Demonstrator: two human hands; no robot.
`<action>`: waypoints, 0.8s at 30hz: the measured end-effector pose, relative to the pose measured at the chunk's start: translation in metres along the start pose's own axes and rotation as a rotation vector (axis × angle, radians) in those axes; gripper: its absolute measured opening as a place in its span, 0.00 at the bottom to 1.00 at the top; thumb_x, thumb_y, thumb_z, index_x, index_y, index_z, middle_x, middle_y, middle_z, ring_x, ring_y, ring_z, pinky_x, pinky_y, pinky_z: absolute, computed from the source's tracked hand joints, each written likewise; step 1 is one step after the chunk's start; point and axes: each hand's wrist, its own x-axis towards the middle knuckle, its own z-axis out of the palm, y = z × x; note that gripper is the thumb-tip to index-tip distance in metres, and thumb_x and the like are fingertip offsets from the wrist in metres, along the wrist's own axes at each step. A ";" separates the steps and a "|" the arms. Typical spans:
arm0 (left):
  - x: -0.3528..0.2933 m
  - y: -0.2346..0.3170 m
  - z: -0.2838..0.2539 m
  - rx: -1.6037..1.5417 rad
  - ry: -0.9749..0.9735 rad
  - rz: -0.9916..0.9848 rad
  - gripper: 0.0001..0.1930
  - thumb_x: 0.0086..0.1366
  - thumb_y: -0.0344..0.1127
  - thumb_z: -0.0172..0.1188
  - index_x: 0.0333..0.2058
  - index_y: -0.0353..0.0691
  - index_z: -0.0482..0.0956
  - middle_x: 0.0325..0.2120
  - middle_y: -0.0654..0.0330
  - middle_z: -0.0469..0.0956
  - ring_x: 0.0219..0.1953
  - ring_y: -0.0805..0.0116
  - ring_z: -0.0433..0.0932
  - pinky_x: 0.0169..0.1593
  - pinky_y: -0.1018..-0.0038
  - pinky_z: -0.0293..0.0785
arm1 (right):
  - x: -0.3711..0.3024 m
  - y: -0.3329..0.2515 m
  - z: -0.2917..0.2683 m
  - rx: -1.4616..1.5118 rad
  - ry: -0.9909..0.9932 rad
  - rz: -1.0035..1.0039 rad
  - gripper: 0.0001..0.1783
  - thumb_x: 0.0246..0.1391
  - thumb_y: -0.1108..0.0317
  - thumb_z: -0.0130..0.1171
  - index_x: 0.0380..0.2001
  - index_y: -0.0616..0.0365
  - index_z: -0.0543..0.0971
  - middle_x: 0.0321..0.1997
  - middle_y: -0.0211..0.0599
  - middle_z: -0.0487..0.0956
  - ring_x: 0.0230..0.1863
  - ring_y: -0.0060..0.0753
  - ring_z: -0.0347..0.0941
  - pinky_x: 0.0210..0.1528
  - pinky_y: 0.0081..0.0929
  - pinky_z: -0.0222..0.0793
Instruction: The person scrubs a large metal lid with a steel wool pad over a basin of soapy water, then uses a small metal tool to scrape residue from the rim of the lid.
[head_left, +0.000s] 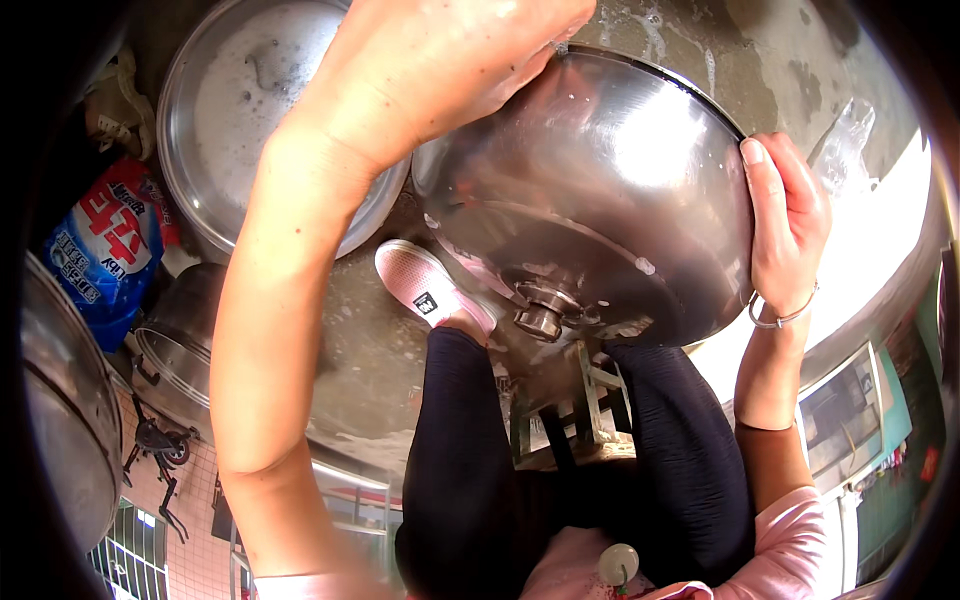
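A large domed steel pot lid is tilted in front of my knees, its round knob toward me. My right hand grips the lid's right edge, the thumb outside and the fingers folded over the rim. Reaching across from the left, my left hand is curled at the lid's upper left edge. Its fingertips are hidden, and I cannot see what they hold. Wet spots and small flecks of foam dot the lid's outside. Behind my left forearm stands a wide metal basin holding cloudy, foamy water.
A blue and red plastic bag stands at the left beside a metal pot. More large steel ware is at the left rim. A small wooden stool is between my legs. Clear plastic lies on the wet concrete floor.
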 end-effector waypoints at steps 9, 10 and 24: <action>0.000 0.003 0.000 0.039 0.062 0.034 0.07 0.52 0.29 0.60 0.23 0.42 0.70 0.16 0.59 0.71 0.22 0.59 0.75 0.23 0.67 0.70 | -0.002 -0.004 0.000 0.032 0.014 -0.032 0.08 0.59 0.73 0.53 0.28 0.67 0.75 0.21 0.30 0.67 0.23 0.18 0.61 0.27 0.17 0.58; 0.001 0.003 -0.001 0.042 0.061 0.034 0.07 0.52 0.29 0.60 0.23 0.42 0.70 0.16 0.59 0.71 0.22 0.59 0.75 0.23 0.67 0.70 | -0.002 -0.004 -0.001 0.033 0.015 -0.034 0.08 0.59 0.73 0.53 0.28 0.67 0.75 0.21 0.30 0.67 0.23 0.18 0.61 0.27 0.17 0.58; 0.017 0.015 -0.002 -0.086 0.044 0.013 0.02 0.53 0.30 0.58 0.26 0.43 0.78 0.23 0.60 0.79 0.28 0.60 0.80 0.29 0.68 0.75 | 0.000 -0.006 0.001 0.002 0.011 -0.001 0.08 0.60 0.72 0.52 0.29 0.66 0.74 0.23 0.30 0.67 0.25 0.19 0.61 0.29 0.17 0.59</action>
